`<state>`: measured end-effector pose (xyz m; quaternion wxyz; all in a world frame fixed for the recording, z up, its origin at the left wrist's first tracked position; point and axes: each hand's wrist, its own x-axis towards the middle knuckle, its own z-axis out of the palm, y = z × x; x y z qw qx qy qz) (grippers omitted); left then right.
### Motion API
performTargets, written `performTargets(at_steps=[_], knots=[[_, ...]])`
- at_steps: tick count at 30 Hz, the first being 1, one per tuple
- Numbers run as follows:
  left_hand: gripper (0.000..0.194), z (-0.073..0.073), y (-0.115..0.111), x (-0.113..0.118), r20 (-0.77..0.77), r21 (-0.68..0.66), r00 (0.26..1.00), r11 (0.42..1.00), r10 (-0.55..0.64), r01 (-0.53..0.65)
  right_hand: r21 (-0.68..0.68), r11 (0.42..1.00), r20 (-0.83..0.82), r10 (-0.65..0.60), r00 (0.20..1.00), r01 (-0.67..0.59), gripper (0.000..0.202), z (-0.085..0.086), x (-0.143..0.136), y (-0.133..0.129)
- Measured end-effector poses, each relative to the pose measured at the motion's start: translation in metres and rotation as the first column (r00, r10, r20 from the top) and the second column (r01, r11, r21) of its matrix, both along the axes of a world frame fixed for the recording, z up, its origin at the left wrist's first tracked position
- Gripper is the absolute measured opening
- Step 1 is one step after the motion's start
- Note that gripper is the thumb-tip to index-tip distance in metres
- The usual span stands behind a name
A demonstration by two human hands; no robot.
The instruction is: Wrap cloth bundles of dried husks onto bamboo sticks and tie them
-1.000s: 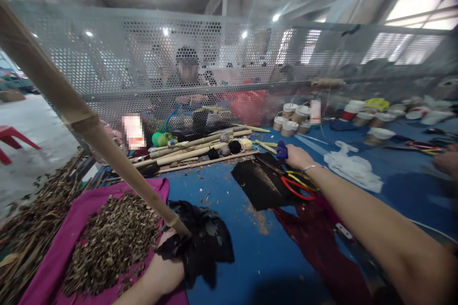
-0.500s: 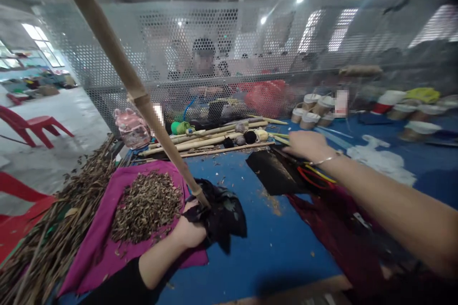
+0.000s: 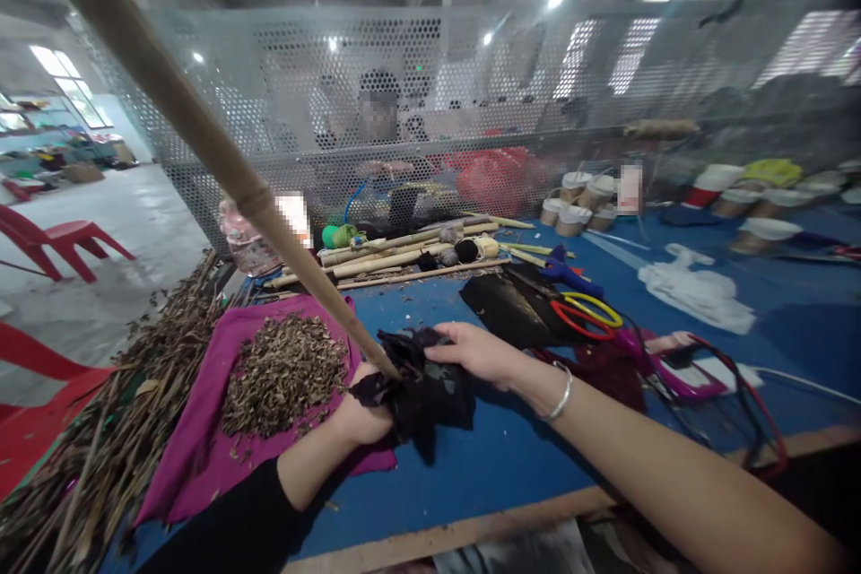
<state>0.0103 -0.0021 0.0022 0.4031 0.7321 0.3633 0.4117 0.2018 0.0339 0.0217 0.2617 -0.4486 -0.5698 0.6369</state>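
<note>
My left hand (image 3: 363,413) is closed around the lower end of a long bamboo pole (image 3: 296,256), together with the black cloth (image 3: 434,399) bunched about that end. The pole slants up and out of view at the upper left. On the cloth's right side, my right hand (image 3: 477,354), with a silver bangle at its wrist, pinches the cloth's upper edge between thumb and fingers. The fold hides part of the fingertips. Left of both hands lies a magenta cloth (image 3: 195,417) bearing a heap of dry brown plant bits (image 3: 286,377).
Red-and-yellow-handled scissors (image 3: 585,314) lie on a black sheet (image 3: 488,300). Bamboo sticks (image 3: 390,265) and small yarn balls line the back below a perforated metal screen (image 3: 350,45). Dried stalks (image 3: 100,439) fill the left edge. A white plastic bag (image 3: 700,287) and lidded cups (image 3: 571,215) stand right.
My right hand has come from beside the scissors down and left to the black cloth and taken hold of it. My left hand keeps its grip on pole and cloth.
</note>
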Motion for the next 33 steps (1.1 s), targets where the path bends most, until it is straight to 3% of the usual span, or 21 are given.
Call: performTargets(at_steps=[2,5,8,10,13,15,18,23,27,33], knots=[[0.006,0.001,0.0,0.002,-0.006,0.029,1.0,0.999,-0.017,0.017,0.095,0.993,-0.008,-0.071,0.997,0.071,0.034,-0.001,-0.003,-0.002],[0.015,0.0,0.0,0.005,0.032,0.046,0.998,0.997,-0.058,0.057,0.301,0.948,0.231,-0.173,0.957,0.098,0.032,-0.002,-0.005,-0.01],[0.012,-0.001,0.0,0.007,0.09,0.008,0.994,0.998,-0.055,0.054,0.261,0.965,0.361,-0.098,0.928,0.001,0.038,-0.004,-0.003,-0.017],[0.008,-0.002,0.0,0.008,0.083,-0.021,0.996,0.999,-0.034,0.036,0.225,0.973,0.299,-0.015,0.954,-0.056,0.033,-0.006,0.0,-0.018],[0.005,-0.003,0.001,0.006,0.034,-0.029,0.999,0.999,0.026,-0.025,0.335,0.941,0.233,-0.127,0.964,0.043,0.018,-0.007,0.001,-0.012],[0.006,-0.005,0.002,0.006,0.006,-0.024,0.999,0.999,0.046,-0.045,0.339,0.931,0.195,-0.209,0.958,0.134,0.026,-0.008,0.003,-0.007],[0.01,-0.006,0.003,0.006,-0.002,-0.033,0.999,0.999,0.041,-0.041,0.296,0.937,0.105,-0.224,0.969,0.185,0.034,-0.008,0.005,-0.005],[0.015,0.0,0.004,0.01,0.072,-0.073,0.996,0.996,-0.055,0.06,0.303,0.952,0.113,-0.076,0.991,0.039,0.019,-0.002,-0.002,-0.015],[0.02,0.006,0.01,0.012,0.021,-0.093,0.989,0.985,-0.147,0.148,0.261,0.96,-0.023,-0.099,0.995,0.102,0.018,0.006,-0.02,-0.017],[0.022,0.008,0.023,0.011,-0.198,0.021,0.958,0.977,-0.205,0.214,0.123,0.983,-0.073,-0.131,0.989,0.139,0.013,0.017,-0.041,-0.013]])
